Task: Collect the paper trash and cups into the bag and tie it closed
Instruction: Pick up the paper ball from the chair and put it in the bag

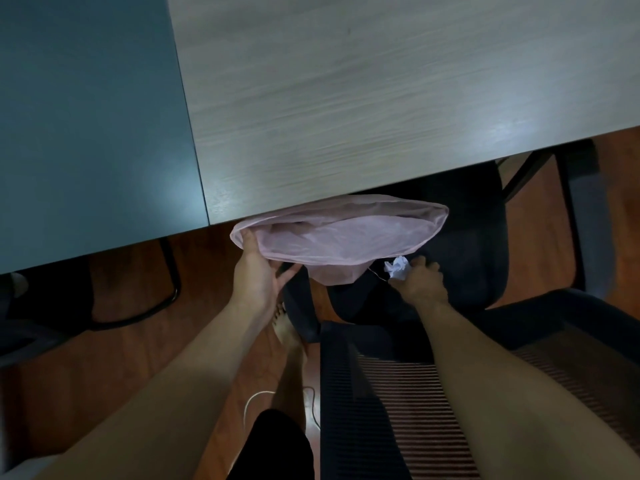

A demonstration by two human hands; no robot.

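Note:
A thin pink plastic bag (343, 237) hangs open just below the table's front edge, its mouth spread wide. My left hand (258, 271) grips the bag's left rim. A crumpled white paper ball (397, 267) lies on the black chair seat (460, 244), right of the bag's lower tip. My right hand (420, 284) rests on the seat with its fingertips closed on the paper ball. No cups are in view.
A light wood-grain table (381, 98) fills the upper frame, with a dark blue-grey table (86, 133) joined at its left. The black office chair's backrest (398, 410) stands below my arms. Brown wood floor (138, 358), my bare foot (287, 330) and a white cable (256, 400) lie below.

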